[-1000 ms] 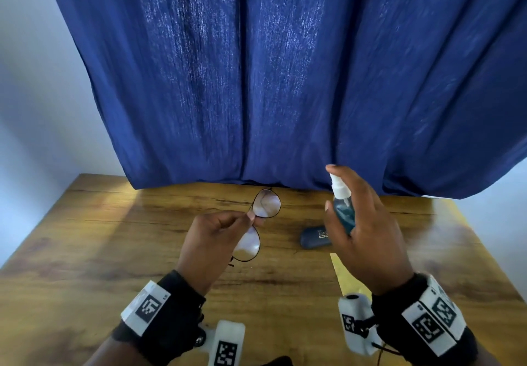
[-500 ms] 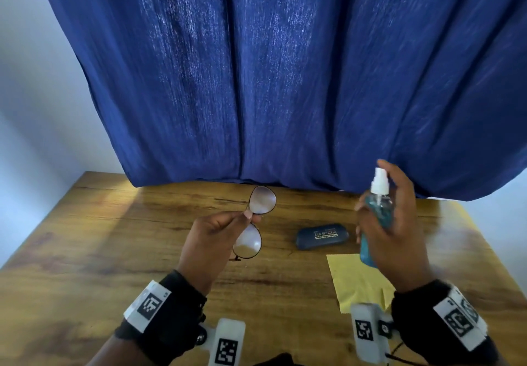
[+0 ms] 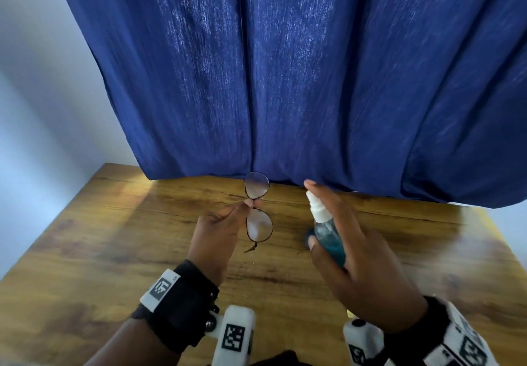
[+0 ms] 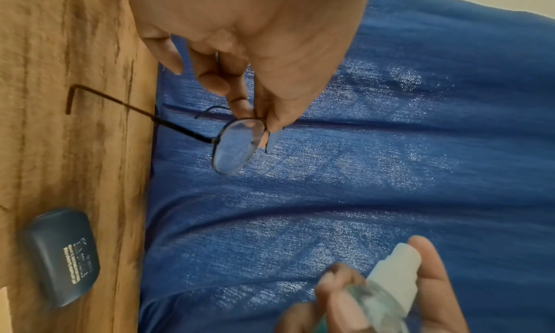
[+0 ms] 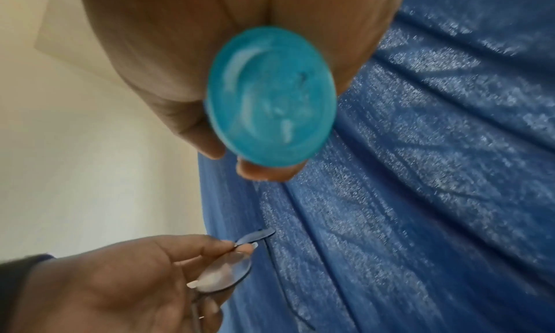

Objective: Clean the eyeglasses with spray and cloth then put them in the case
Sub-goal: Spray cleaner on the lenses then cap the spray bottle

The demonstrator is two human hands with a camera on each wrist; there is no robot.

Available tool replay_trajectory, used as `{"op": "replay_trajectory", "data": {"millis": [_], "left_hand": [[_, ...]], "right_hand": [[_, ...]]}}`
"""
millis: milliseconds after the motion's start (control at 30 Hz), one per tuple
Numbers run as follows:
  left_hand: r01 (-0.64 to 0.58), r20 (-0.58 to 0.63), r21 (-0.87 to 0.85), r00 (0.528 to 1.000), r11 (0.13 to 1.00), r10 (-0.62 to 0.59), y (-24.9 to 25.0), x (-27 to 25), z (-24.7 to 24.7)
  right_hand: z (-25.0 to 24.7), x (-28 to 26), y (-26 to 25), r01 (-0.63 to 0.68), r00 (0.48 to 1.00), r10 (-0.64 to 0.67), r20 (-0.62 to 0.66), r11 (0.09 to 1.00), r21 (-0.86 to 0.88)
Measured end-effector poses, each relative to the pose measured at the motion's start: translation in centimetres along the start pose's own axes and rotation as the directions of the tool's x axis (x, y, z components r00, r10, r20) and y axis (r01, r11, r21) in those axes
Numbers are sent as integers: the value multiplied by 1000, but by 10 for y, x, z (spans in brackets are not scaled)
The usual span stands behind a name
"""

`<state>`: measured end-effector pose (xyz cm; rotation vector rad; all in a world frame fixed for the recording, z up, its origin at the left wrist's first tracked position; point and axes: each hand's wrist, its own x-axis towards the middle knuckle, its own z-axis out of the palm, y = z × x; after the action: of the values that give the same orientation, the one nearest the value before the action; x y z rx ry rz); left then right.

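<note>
My left hand (image 3: 219, 223) pinches thin black-framed eyeglasses (image 3: 258, 210) at the bridge and holds them upright above the wooden table (image 3: 114, 251), lenses stacked one above the other. In the left wrist view the eyeglasses (image 4: 237, 146) hang from the fingertips with a temple arm sticking out. My right hand (image 3: 350, 254) grips a blue spray bottle (image 3: 328, 234) with a white nozzle, index finger over the top, just right of the glasses. The bottle's round base (image 5: 270, 96) fills the right wrist view. The dark blue case (image 4: 60, 255) lies shut on the table, mostly hidden behind the bottle in the head view.
A dark blue curtain (image 3: 285, 80) hangs behind the table's far edge. A white wall (image 3: 42, 80) is at the left. A small corner of yellow cloth (image 3: 349, 313) shows under my right wrist.
My right hand has swung the spray bottle left, close beside the glasses, tilting the nozzle toward them and covering the case and cloth. The left hand has held the glasses nearly still.
</note>
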<state>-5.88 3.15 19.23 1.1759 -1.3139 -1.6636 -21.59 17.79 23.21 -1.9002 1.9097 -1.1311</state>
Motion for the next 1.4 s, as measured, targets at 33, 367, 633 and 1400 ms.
{"op": "replay_trajectory", "data": {"millis": [33,367,633,1400], "left_hand": [[-8,-17,-16,1000,1000,7,1,0,0],[-46,-64,-63,997,997,42,2,4,-11],[-42,-49,-74,998,996,38,-3,8,-14],[-732,525,584,669,349,526,-23,29,-53]], "right_hand": [[2,2,-2,15,1000,-16,-5,1000,-18],[27,1,5,-44,998,45,36,998,-52],[23,-4,12,-7,996,3,-89,999,-50],[27,-56,69,-378,902,421,-92,875,302]]}}
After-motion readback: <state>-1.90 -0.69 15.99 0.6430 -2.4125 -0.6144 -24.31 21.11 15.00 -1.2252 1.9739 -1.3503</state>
